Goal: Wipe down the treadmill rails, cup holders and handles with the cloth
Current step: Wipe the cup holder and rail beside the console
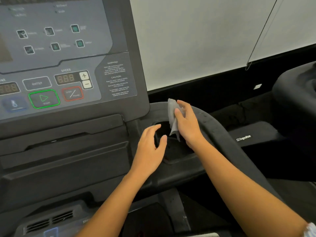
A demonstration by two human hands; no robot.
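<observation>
The cup holder (179, 160) to the right of the console (68, 74) is where everything is gathered. The right hand (188, 124) hangs over its far edge with the grey cloth (172, 113) pinched between thumb and fingers. The cloth is bunched at the top, and a loose corner trails down toward the dark recess. That hold looks chosen so the free end can be pushed into the well and swept round the walls.

The left hand (150, 147) sits at the near-left rim of the cup holder, fingers spread and only gently bent, holding nothing. I cannot tell whether the fingertips touch the rim or float just above it. It seems to be there as a steadying hand, or ready to help tuck the cloth in.

The curved handle (213, 127) wraps round the outer side of the cup holder and runs back toward the person, passing under the right forearm. Both cleaning spots are therefore within the same reach. Beyond the handle, further from the cup holder, stands a neighbouring machine (243, 138) with a white logo.

My guess is that the cup holder is the step in hand.
</observation>
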